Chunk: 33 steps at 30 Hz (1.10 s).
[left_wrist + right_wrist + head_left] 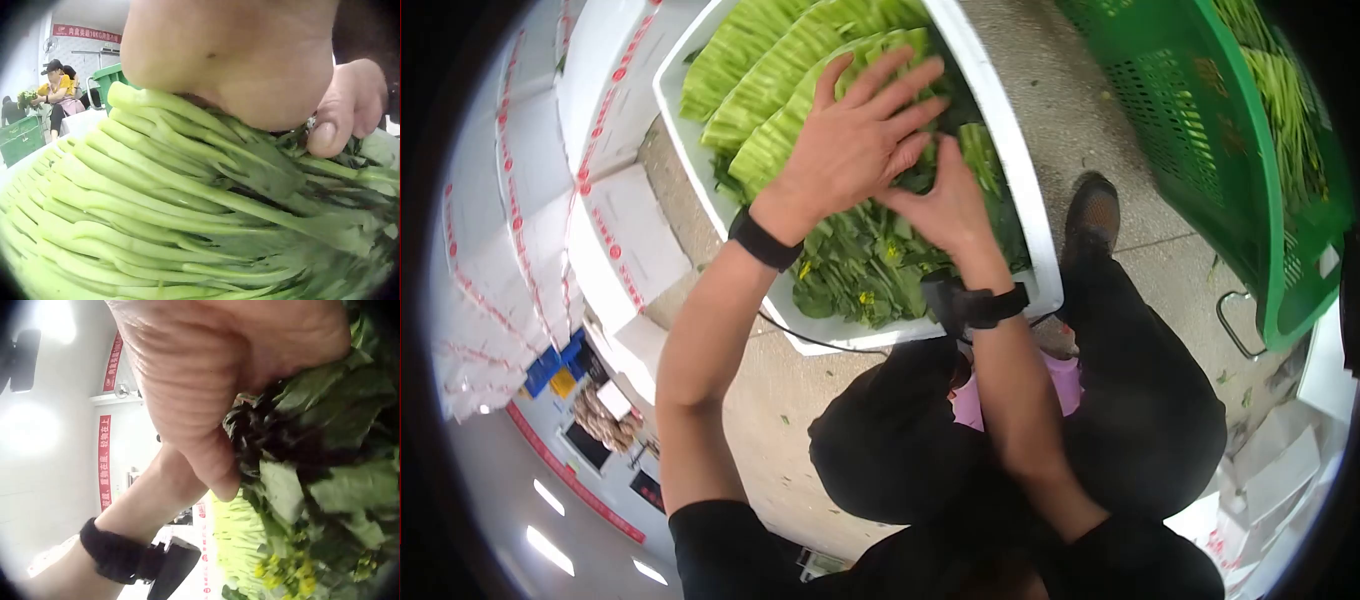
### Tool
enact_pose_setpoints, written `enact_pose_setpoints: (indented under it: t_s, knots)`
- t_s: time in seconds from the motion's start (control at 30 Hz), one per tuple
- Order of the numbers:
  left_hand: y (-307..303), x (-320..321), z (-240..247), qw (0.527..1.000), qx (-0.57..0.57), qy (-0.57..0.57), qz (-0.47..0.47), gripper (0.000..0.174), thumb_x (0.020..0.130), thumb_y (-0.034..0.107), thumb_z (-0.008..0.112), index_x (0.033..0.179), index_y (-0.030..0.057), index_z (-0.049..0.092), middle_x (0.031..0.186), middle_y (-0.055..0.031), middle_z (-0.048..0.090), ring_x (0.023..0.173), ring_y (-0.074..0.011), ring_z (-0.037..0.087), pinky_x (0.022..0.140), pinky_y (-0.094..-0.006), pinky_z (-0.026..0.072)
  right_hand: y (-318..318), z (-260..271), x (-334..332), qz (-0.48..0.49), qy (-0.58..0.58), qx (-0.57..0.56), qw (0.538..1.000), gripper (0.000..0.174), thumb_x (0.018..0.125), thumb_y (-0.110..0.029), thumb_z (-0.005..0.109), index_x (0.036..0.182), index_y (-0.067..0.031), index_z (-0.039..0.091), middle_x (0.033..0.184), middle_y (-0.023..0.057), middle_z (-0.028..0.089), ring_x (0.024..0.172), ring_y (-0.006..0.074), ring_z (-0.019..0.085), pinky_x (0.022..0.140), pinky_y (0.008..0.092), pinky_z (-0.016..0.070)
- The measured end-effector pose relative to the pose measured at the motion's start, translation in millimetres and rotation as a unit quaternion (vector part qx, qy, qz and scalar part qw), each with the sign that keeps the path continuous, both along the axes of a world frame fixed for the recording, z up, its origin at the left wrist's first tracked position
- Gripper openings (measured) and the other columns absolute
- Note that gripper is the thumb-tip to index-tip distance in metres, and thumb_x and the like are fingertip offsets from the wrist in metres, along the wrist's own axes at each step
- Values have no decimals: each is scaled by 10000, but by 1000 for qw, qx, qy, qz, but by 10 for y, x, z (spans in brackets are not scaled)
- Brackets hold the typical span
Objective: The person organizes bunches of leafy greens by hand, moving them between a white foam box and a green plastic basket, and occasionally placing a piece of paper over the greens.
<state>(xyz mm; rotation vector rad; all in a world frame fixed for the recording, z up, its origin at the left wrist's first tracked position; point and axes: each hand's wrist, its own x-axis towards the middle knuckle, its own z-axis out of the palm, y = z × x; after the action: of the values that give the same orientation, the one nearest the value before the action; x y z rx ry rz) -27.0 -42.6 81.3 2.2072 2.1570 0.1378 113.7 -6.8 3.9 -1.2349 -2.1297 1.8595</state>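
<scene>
Bunches of choy sum (775, 95), with pale green stems, dark leaves and small yellow flowers, fill a white foam box (1025, 190). My left hand (845, 145) lies across the stems and leaves in the head view, fingers spread. Against it, my right hand (952, 210) presses down into the leaves, thumb and forefinger apart; its other fingers are hidden. In the left wrist view, stacked stems (144, 194) run just below the heel of the left hand, with a thumb (331, 125) at the leaves. Dark leaves (300, 437) lie under the right palm in the right wrist view.
A green plastic crate (1250, 150) of more greens stands to the right, its wire handle (1238, 325) sticking out. White boxes (625, 235) with red print are stacked at left. My shoe (1092, 215) is beside the foam box. Two people (59, 94) sit farther off.
</scene>
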Motion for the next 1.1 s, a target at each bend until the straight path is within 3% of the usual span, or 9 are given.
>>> enact_pose_setpoints:
  t_s: [0.13, 0.2, 0.47, 0.57, 0.6, 0.63, 0.73, 0.83, 1.1]
  knots:
    - [-929, 74, 154, 911, 91, -116, 385, 318, 881, 151, 646, 1168, 34, 576, 1132, -147, 578, 1049, -288, 544, 931, -361, 423, -2, 60, 0, -35, 30, -75, 996, 741, 679, -322, 788, 1210, 52, 432, 1100, 282, 632, 1038, 415, 622, 897, 417, 489]
    - [-1438, 269, -62, 705, 146, -296, 628, 353, 850, 220, 672, 1070, -33, 560, 971, -133, 573, 884, -243, 551, 776, -349, 452, 2, 138, -39, -43, -2, -78, 996, 767, 684, -308, 784, 1230, 95, 426, 1120, 279, 627, 1053, 387, 623, 907, 392, 482]
    - [-1637, 567, -633, 417, 127, -486, 758, 786, 790, 297, 754, 1262, -171, 333, 1225, -292, 501, 1164, -304, 513, 974, -368, 429, -101, -78, -52, -98, 13, -261, 960, 1348, 630, -511, 846, 1482, 102, 0, 1508, 263, 249, 1406, 323, 257, 1142, 421, 198]
    - [-1623, 486, -730, 373, 176, -516, 751, 814, 799, 308, 746, 1288, -158, 293, 1273, -313, 447, 1223, -347, 458, 1024, -394, 381, -108, -34, -77, -113, -5, -231, 966, 1275, 659, -460, 847, 1489, 85, 47, 1495, 238, 291, 1380, 313, 308, 1135, 407, 223]
    - [-1557, 517, -682, 502, 136, -332, 787, 701, 820, 273, 718, 1295, -87, 351, 1229, -300, 474, 1198, -383, 456, 1009, -437, 375, -95, 125, -94, -105, 49, -253, 960, 1150, 706, -373, 840, 1489, 57, 115, 1467, 200, 349, 1338, 294, 369, 1113, 397, 278]
    - [-1532, 452, -586, 499, 144, -333, 787, 701, 820, 273, 718, 1295, -87, 351, 1229, -300, 474, 1198, -383, 456, 1009, -437, 375, -91, 182, -126, -98, 53, -250, 962, 1150, 706, -373, 840, 1489, 57, 115, 1467, 200, 349, 1338, 294, 369, 1113, 397, 278]
    - [-1648, 221, -552, 745, 179, 15, 642, 296, 855, 167, 653, 1115, 49, 571, 988, -158, 580, 924, -357, 548, 755, -447, 449, -130, 279, -149, -137, 28, -277, 951, 1003, 757, -274, 816, 1483, 11, 184, 1430, 167, 400, 1289, 272, 423, 1068, 386, 353]
    - [-1670, -26, -820, 698, 187, -162, 672, 231, 862, 150, 641, 1053, 34, 583, 954, -149, 592, 834, -347, 580, 727, -437, 467, -140, 343, -168, -139, 15, -266, 954, 983, 764, -277, 811, 1484, -6, 201, 1428, 159, 407, 1285, 269, 428, 1070, 385, 348]
    - [-1523, -227, -905, 714, 113, -75, 687, 120, 880, 150, 590, 944, 49, 578, 894, -169, 614, 801, -389, 611, 676, -472, 495, -133, 175, -140, -128, 44, -258, 957, 952, 770, -286, 806, 1478, -12, 230, 1420, 147, 425, 1282, 267, 430, 1078, 385, 331]
